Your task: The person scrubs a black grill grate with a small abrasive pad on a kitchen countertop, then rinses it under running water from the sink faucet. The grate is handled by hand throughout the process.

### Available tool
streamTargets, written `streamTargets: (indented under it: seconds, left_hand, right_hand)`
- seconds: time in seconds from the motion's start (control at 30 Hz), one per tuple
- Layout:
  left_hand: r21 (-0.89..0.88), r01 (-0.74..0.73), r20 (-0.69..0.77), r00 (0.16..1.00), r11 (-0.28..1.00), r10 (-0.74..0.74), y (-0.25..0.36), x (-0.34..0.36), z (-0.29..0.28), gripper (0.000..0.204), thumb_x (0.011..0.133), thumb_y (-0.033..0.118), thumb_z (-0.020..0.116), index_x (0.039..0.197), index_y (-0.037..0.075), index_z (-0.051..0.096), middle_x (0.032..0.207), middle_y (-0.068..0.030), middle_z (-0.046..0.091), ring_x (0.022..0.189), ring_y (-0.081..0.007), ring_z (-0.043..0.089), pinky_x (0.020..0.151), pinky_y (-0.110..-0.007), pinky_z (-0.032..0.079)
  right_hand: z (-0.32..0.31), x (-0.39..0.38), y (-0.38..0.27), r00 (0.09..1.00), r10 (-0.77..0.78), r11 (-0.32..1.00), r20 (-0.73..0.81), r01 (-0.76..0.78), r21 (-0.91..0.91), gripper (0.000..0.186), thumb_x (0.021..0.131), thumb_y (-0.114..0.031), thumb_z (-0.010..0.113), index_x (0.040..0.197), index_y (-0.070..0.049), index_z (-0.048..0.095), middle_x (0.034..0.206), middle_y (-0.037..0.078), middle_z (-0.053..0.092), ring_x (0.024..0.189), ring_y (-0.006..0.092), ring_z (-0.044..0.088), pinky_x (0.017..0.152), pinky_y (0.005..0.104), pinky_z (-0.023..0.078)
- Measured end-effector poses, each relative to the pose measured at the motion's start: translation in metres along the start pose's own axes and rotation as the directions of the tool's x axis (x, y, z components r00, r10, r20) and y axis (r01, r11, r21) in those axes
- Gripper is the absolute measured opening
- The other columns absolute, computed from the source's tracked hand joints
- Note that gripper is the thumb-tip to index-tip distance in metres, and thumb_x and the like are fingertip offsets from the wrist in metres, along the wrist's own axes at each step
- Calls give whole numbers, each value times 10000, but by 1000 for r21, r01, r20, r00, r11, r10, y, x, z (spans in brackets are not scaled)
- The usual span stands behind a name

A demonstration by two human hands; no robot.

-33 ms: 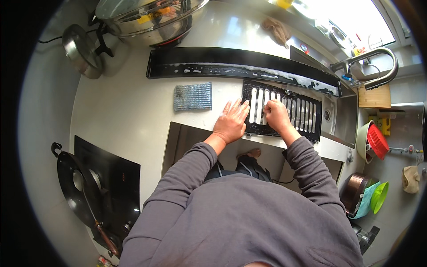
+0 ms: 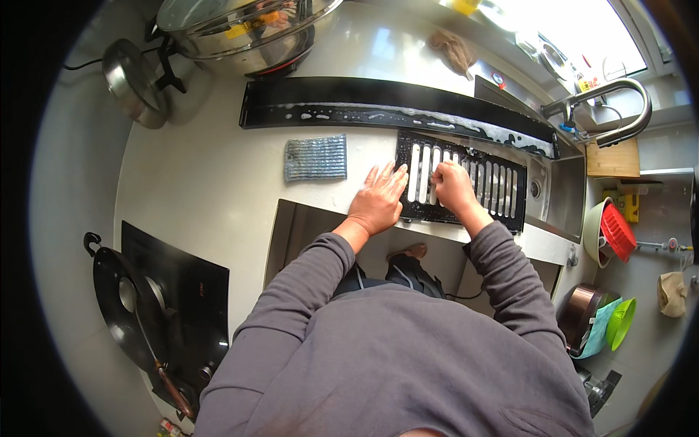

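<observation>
A black slotted grille [image 2: 501, 191] lies across the front edge of the counter, wet and flecked with suds. My left hand [image 2: 378, 195] lies open at its left edge, fingers stretched and fingertips touching the frame. Over the slots near the middle my right hand [image 2: 454, 188] is closed, knuckles up. Whatever is in its fingers, if anything, is hidden. Just behind the grille rests a long black trough-shaped panel [image 2: 313, 93], with white foam and droplets along its near side. A folded grey-blue ribbed scrubbing cloth [image 2: 316, 158] lies left of my left hand.
The sink [image 2: 566, 197] with its tall faucet [image 2: 632, 86] is at the right. A large steel steamer [image 2: 240, 36] stands back left, beside a steel lid [image 2: 135, 84]. A wok [image 2: 120, 313] sits on the black hob [image 2: 200, 291]. Basins [image 2: 617, 229] hang at the right.
</observation>
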State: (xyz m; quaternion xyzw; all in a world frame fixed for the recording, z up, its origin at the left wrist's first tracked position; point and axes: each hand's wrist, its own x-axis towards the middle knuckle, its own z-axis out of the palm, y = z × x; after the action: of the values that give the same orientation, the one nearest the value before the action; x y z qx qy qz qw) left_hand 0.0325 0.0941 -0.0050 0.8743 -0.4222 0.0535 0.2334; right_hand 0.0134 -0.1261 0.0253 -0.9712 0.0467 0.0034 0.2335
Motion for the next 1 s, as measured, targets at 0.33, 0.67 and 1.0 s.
streamTargets:
  seconds: [0.33, 0.67, 1.0]
  left_hand:
    - [34, 4, 4, 1000, 999, -4, -1, 0, 1, 548, 799, 217, 562, 1314, 32, 542, 1452, -87, 469, 1372, -283, 390, 1156, -459, 257]
    - [32, 32, 10, 999, 999, -33, 1, 1, -2, 517, 825, 230, 544, 1315, 64, 541, 1438, -74, 481, 1354, -275, 406, 1145, -460, 273]
    - [58, 56, -19, 998, 997, -55, 6, 1, 2, 538, 827, 221, 540, 1355, 120, 524, 1416, -67, 492, 1341, -262, 420, 1136, -481, 288]
  right_hand:
    - [9, 0, -4, 980, -55, 998, -192, 54, -11, 111, 758, -22, 647, 684, 0, 568, 748, 167, 595, 755, 369, 599, 701, 437, 486]
    - [-12, 32, 27, 975, -15, 993, -222, 41, 113, 75, 759, -58, 708, 801, -18, 660, 835, 145, 628, 811, 346, 627, 739, 408, 508]
    - [-11, -43, 4, 988, 51, 998, 145, -56, 36, 79, 745, -10, 646, 699, -26, 583, 797, 143, 616, 843, 340, 618, 756, 424, 501]
